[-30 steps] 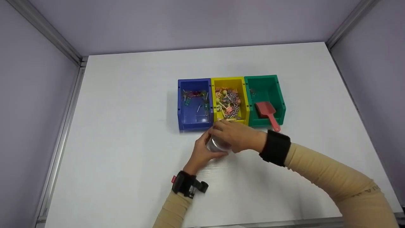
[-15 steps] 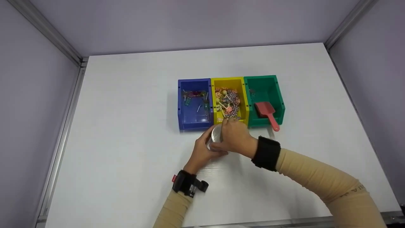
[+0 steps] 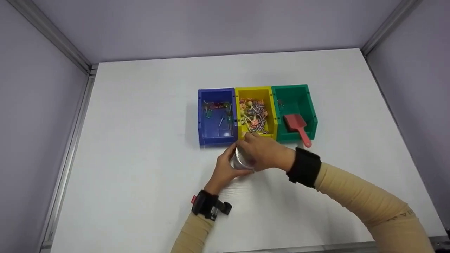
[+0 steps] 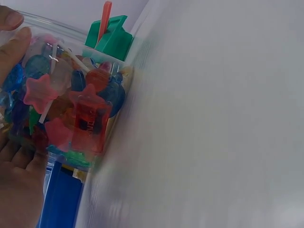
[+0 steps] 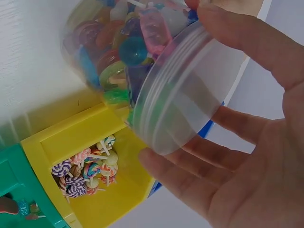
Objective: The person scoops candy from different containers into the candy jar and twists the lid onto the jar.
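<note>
A clear plastic jar (image 4: 66,109) holds colourful translucent charms: stars, wrapped-candy shapes and lollipops. My left hand (image 3: 225,170) grips the jar's body, thumb on the near side and fingers round the far side. The jar stands tilted over the table, in front of the bins. Over its mouth sits a clear round lid (image 5: 178,92). My right hand (image 3: 265,151) holds that lid, thumb at one side of the rim and fingers spread round the other. In the head view the right hand hides much of the lid.
Beyond the hands stand three joined bins: a blue bin (image 3: 216,140) with a few clear charms, a yellow bin (image 3: 255,91) with swirled lollipops, and a green bin (image 3: 291,92) holding a pink scoop (image 3: 296,122). Walls bound the white table (image 3: 140,140) at the back and sides.
My right hand swung inward, tilting over the lid half a second ago, then turned back outward with its wrist farther right. The left hand and jar stay in nearly the same place.
</note>
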`<state>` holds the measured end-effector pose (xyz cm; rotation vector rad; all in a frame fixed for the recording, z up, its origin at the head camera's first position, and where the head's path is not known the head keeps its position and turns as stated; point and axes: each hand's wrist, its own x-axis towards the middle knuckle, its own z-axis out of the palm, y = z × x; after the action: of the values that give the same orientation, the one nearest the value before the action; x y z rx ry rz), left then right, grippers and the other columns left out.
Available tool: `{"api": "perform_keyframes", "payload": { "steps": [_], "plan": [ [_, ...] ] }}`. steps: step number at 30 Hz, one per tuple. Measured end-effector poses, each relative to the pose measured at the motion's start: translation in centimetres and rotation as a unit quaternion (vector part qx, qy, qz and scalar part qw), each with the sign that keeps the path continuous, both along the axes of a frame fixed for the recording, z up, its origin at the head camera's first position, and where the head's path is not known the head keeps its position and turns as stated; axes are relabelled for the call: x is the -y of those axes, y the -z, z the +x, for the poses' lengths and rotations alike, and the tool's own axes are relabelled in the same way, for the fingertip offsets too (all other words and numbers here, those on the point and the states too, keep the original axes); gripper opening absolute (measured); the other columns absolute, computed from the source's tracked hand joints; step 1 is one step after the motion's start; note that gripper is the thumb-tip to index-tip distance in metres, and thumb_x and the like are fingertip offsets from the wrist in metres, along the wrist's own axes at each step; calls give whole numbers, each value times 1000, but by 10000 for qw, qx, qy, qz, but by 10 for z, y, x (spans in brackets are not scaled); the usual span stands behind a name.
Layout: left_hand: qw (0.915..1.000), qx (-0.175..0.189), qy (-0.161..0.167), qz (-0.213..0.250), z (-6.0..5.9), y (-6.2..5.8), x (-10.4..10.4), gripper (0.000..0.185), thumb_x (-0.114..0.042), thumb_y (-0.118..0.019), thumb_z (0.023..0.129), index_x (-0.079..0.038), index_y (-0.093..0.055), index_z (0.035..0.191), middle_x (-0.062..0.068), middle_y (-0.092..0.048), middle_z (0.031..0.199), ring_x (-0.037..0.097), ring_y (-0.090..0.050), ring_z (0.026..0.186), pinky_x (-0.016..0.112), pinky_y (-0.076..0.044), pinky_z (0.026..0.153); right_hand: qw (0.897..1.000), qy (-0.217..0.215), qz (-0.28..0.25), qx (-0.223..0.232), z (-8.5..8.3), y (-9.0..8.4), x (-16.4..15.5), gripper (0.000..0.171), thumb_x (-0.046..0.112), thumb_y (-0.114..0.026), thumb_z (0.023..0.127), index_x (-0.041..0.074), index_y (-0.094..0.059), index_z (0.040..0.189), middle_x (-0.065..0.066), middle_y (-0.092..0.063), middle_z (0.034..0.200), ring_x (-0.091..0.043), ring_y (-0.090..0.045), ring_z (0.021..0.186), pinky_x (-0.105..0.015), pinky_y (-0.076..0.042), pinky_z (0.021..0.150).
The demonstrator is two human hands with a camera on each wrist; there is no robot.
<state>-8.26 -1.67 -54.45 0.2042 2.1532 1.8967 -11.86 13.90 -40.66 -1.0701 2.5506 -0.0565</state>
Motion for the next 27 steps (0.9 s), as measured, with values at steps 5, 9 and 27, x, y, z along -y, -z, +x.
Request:
{"api": "perform_keyframes", "payload": {
  "steps": [5,9,27],
  "plan": [
    [9999,2,16,154,-1,-2,-2,101,-14,-90,64,-14,-36,149,8,-41,154,23,-37,144,38,-30,122,9997,220,122,-71,2,-3,2,79,34,-85,70,3,-48,132,-23,-57,117,-35,-59,102,-46,-59,87],
    [9997,-21,20,225,-2,-3,-2,100,-16,-90,64,-16,-37,149,8,-43,152,24,-39,142,39,-33,121,9983,431,367,-97,2,-3,6,78,31,-84,71,1,-48,133,-25,-58,120,-38,-59,104,-46,-59,86],
    [9999,-93,63,75,-2,-3,1,102,-14,-89,64,-12,-34,150,11,-39,155,27,-35,145,40,-31,122,9970,443,536,-326,5,2,9,87,40,-84,68,-3,-47,134,-29,-59,120,-40,-61,105,-45,-60,85]
  ]
}}
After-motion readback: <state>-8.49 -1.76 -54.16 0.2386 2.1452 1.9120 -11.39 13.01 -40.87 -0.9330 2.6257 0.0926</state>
